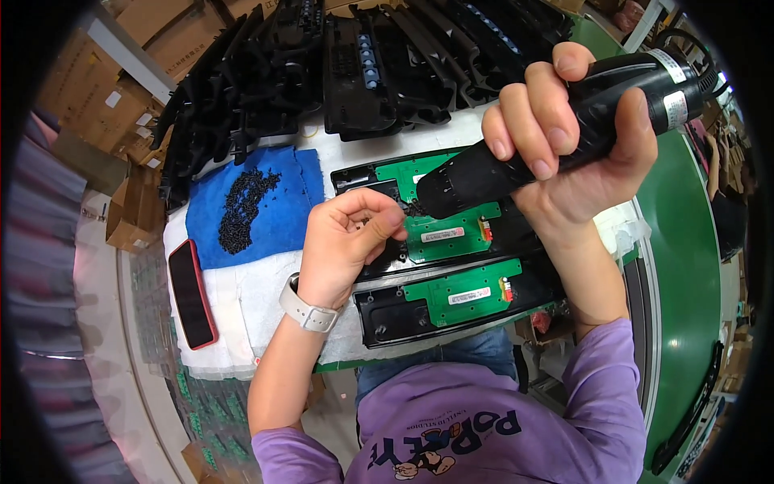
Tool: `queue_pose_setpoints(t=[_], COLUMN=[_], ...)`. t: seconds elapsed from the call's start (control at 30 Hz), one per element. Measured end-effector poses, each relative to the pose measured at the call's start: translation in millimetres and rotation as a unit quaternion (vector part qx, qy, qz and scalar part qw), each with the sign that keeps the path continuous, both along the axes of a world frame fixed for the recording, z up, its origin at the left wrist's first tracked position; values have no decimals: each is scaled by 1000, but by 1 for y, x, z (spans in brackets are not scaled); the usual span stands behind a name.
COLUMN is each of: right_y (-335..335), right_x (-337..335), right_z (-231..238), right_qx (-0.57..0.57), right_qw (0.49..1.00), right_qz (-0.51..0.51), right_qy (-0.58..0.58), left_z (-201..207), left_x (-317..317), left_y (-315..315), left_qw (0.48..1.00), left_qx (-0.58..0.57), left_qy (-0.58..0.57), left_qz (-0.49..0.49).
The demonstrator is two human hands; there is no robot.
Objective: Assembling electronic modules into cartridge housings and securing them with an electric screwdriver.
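Note:
My right hand [576,149] is wrapped round a thick black corded electric screwdriver [472,181], its narrower end pointing down and left over the green circuit boards. My left hand [347,230] is close to that end, thumb and fingers pinched together; what they hold is too small to make out. Under both hands lie black panels with green circuit boards [423,252] set in them. Nearer to me, another black panel [387,316] carries a green board [443,300] with a white label and a small red and white connector.
On a blue cloth [294,189] at the left lies a heap of small black screws [238,214]. A red-edged phone [193,294] is beside it on the white table cover [250,310]. Long black plastic parts [355,89] are piled along the back. Cardboard boxes [133,206] stand far left.

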State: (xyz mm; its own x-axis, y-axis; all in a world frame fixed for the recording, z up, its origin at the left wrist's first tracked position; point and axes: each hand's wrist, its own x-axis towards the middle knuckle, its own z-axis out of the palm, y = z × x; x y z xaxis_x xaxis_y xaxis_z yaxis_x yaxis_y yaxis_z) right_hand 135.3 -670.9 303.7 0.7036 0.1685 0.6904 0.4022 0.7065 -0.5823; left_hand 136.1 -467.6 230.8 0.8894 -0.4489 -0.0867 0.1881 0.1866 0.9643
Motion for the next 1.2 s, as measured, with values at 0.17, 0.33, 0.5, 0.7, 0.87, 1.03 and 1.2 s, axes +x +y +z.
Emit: queue_pose_setpoints(t=[0.17,0.33,0.5,0.7,0.87,1.03,1.2], right_y=[4,8,5,10,8,5,2], right_x=[0,2,6,2,4,7,10], right_z=[-1,-2,-1,1,2,1,-2], right_qx=[46,93,110,101,91,84,35], right_qw=[998,991,983,988,985,985,986], right_qz=[-26,-52,-73,-58,-60,-31,-32], right_qy=[40,81,126,102,136,146,162], left_z=[-1,-2,1,3,3,3,5], left_x=[-1,-3,-5,-5,-6,-5,-4], left_y=[-2,-4,-7,-3,-2,1,-3], left_qw=[1000,999,999,1000,999,995,998], left_qx=[-1,-32,-29,-11,-6,8,59], left_qy=[28,27,19,23,27,43,-11], left_qz=[-14,8,21,-8,-25,-93,-11])
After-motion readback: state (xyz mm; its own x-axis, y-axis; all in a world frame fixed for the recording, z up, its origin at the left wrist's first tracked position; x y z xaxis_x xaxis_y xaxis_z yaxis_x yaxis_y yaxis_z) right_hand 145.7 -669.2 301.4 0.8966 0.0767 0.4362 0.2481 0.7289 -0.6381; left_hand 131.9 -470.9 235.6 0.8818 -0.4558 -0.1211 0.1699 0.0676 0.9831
